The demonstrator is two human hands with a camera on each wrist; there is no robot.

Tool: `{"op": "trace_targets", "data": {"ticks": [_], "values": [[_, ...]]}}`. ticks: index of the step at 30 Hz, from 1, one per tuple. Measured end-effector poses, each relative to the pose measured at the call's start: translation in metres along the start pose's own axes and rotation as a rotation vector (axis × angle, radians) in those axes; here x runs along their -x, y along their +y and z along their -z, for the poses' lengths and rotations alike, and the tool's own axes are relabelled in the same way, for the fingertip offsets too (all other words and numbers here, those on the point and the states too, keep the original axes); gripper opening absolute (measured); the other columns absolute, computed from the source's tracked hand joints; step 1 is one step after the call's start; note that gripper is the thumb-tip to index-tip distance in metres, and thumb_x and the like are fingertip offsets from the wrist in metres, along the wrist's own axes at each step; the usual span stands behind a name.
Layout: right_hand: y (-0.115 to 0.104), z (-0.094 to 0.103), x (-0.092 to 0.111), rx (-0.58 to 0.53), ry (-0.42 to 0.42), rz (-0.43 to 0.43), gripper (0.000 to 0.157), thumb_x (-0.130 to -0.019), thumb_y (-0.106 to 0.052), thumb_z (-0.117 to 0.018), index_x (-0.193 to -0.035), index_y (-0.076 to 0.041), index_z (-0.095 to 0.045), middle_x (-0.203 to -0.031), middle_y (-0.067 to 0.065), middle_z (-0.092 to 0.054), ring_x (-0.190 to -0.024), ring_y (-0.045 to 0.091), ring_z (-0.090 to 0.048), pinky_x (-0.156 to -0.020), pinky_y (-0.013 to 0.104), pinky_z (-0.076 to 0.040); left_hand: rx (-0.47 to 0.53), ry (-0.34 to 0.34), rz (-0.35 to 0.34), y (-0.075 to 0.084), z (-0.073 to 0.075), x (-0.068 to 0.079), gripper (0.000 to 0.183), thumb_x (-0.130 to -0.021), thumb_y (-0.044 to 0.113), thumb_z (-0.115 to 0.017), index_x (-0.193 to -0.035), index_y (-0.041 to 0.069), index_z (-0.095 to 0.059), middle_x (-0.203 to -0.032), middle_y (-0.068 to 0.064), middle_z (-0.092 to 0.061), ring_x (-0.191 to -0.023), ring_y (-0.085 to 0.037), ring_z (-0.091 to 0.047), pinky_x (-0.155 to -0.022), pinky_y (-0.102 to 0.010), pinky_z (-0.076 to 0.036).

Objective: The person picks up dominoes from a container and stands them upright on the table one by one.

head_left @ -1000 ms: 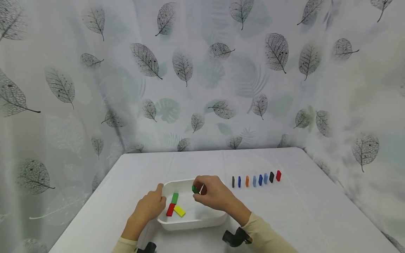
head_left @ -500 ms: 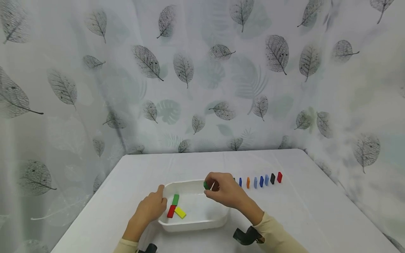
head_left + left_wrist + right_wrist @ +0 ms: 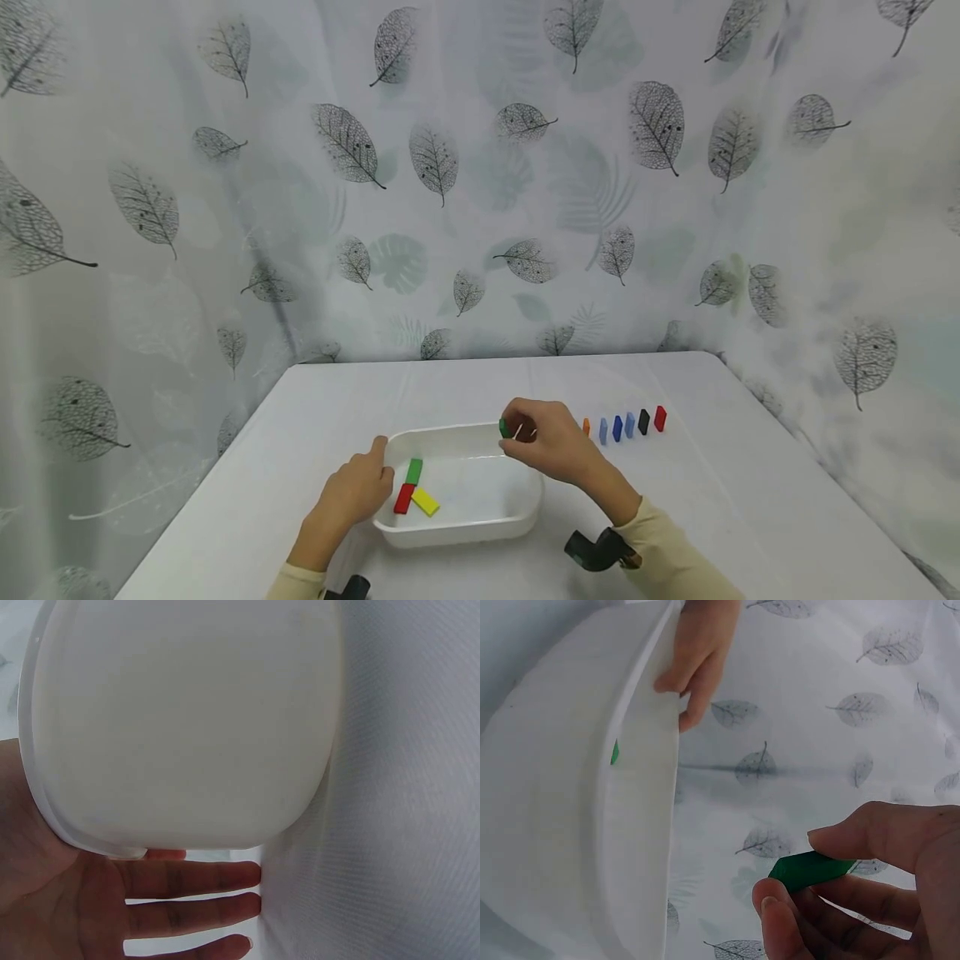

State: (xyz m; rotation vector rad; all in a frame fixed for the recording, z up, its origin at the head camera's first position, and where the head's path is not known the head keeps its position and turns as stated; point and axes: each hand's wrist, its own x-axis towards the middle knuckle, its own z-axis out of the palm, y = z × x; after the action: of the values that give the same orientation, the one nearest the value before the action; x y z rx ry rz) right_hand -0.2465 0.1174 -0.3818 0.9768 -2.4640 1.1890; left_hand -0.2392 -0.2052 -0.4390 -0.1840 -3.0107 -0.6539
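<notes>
My right hand [image 3: 553, 439] pinches a green domino [image 3: 808, 870] between thumb and fingertips, above the right far part of a white tray [image 3: 468, 532]. At the tray's left end, my left hand [image 3: 356, 488] holds the rim with its thumb and index finger. The other fingers of that hand [image 3: 169, 900] reach down straight beside the tray wall in the left wrist view. Lying flat inside the tray's left part are a green domino [image 3: 414, 472], a red domino [image 3: 403, 498] and a yellow domino [image 3: 426, 501].
Behind and right of the tray, several dominoes stand upright in a row, from an orange domino [image 3: 586, 427] to a red domino [image 3: 660, 418]. My right hand hides the row's left end. A leaf-patterned curtain [image 3: 480, 208] hangs around the white-covered table [image 3: 750, 500].
My right hand has moved right and slightly away from me with the green domino, now covering the row's left end. The left hand and tray have stayed in place.
</notes>
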Motion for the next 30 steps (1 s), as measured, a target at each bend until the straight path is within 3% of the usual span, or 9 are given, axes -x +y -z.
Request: {"op": "trace_targets", "data": {"ticks": [16,30], "values": [[0.014,0.033,0.008,0.057,0.096,-0.091,0.015,-0.088,-0.008,-0.081,-0.101,-0.008,-0.072,-0.087,-0.006,-0.068,-0.077,0.012,-0.066,-0.063,0.029,-0.056,0.007,-0.004,0.005,0.002,0.003,0.001,0.049,-0.098,0.011,-0.056,-0.141,-0.009,-0.045,-0.106,-0.025,-0.070,-0.062,-0.024,-0.057,-0.049,-0.035,-0.049],[0.027,0.061,0.019,0.110,0.147,-0.203,0.014,-0.089,-0.011,-0.079,-0.101,-0.013,-0.072,-0.088,-0.006,-0.070,-0.079,0.013,-0.068,-0.066,0.032,-0.056,0.007,-0.001,0.003,0.002,0.002,0.001,0.049,-0.098,0.011,-0.056,-0.141,-0.009,-0.045,-0.104,-0.024,-0.070,-0.061,-0.023,-0.056,-0.048,-0.034,-0.048]]}}
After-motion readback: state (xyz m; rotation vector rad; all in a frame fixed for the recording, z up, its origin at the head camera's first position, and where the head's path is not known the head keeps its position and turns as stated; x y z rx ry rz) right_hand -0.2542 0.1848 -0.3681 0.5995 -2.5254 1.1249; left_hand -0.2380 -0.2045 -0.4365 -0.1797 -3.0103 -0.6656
